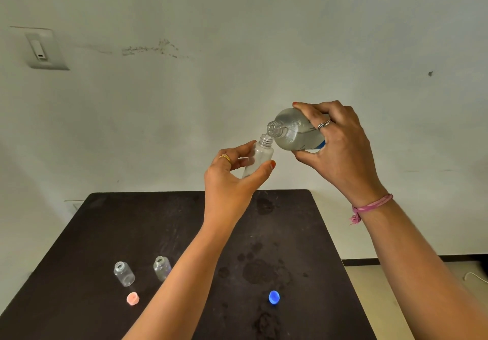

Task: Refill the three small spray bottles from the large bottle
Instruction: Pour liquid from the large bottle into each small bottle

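Small bottles (124, 273) on dark, wet-spotted table (303, 223), pale wall (237, 36)

Both arms are raised, left hand (232, 173) and right hand (340, 141) each curled in a grip.

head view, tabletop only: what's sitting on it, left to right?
Open small bottle → pink cap → second open small bottle → blue cap. All on the dark table, with wet patches between the second bottle and the blue cap.
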`<state>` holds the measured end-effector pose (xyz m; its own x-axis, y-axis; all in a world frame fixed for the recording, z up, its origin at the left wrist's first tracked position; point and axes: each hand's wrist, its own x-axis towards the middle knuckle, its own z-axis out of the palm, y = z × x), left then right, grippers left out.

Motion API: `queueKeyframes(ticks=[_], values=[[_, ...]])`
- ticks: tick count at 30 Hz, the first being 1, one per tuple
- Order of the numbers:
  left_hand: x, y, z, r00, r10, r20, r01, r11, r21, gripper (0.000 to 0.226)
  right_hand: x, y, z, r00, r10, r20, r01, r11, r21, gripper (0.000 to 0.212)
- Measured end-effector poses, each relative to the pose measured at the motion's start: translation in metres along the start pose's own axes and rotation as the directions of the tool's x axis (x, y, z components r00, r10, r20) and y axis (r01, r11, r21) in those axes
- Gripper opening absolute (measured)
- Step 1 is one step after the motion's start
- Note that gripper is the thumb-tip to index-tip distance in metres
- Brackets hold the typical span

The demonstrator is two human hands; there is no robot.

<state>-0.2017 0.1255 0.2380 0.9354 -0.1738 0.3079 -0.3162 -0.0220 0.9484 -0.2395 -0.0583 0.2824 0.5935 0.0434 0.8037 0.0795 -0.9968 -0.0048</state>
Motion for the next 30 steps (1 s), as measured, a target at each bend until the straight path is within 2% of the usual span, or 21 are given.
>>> queueKeyframes(ticks=[30], values=[[0.0041,-0.0062,0.0059,0.998,0.023,-0.06,-0.023,1.0,0.007,0.044,0.003,0.0015,0.0015,1.0,-0.014,0.008,0.014,1.0,-0.002,0.077]])
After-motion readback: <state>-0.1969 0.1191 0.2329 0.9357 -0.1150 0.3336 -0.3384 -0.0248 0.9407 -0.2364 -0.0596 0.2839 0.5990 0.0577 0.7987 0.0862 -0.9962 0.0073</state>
